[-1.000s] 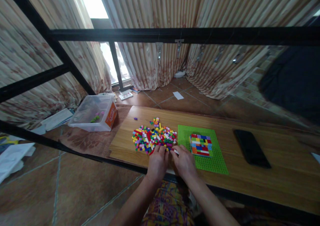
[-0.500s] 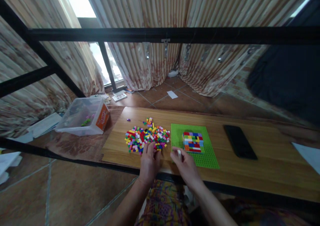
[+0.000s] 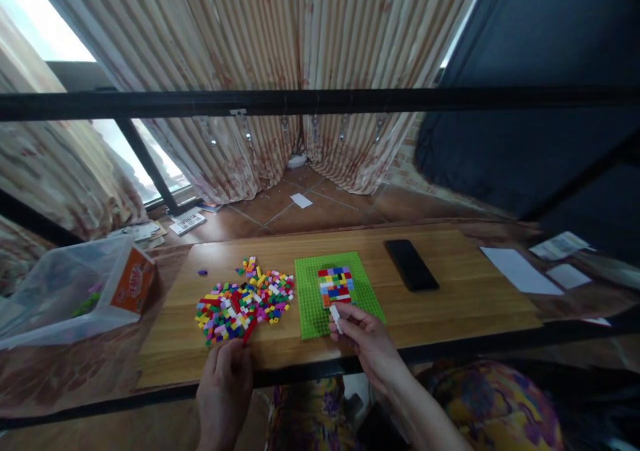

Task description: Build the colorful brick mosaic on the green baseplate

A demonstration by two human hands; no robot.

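Note:
Between the thumb and fingers of my right hand (image 3: pixel 369 346) is a white brick (image 3: pixel 335 316), held over the front of the green baseplate (image 3: pixel 310 304). On that plate sits a block of built-up coloured bricks (image 3: pixel 336 284), just beyond my fingertips. My left hand (image 3: pixel 225 378) is closed at the table's front edge, with a long red brick (image 3: pixel 250 330) sticking out of its fingers. The pile of loose bricks (image 3: pixel 225 308) lies right in front of it. My left fingertips are partly hidden by the hand's back.
A black phone (image 3: pixel 411 264) lies right of the baseplate on the wooden table (image 3: pixel 465 291). One purple brick (image 3: pixel 202 272) sits apart at the far left. A clear plastic bin (image 3: pixel 65 284) with an orange label stands further left. White paper (image 3: pixel 520 270) lies at the right.
The view has turned to the right. My left hand has drawn back from the pile and now has a red brick. My right hand has brought the white brick over the baseplate.

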